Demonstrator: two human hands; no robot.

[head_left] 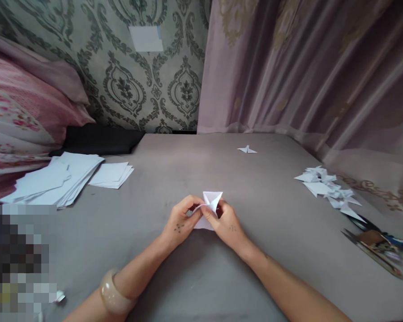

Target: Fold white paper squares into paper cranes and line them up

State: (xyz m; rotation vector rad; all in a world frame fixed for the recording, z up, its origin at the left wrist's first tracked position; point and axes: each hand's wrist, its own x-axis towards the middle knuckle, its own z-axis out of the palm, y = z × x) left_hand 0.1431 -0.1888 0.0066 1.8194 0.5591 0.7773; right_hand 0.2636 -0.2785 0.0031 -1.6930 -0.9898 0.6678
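A partly folded sheet of white paper (212,197) is held between both hands over the middle of the grey-covered table. My left hand (183,219) pinches its left side with thumb and fingers. On the other side, my right hand (227,223) grips it, the thumb pressed on the central fold and the fingers behind, partly hidden. One flap opens upward above the thumbs, and a flat part hangs below them. A pale bangle (114,293) circles my left forearm.
Stacked white sheets (70,176) and smaller paper squares (110,174) lie at left, near black cloth (100,139). A folded paper figure (247,149) sits at the back. Several more figures (325,188) are heaped at right, beside scissors (372,252). Curtains (255,67) border the table.
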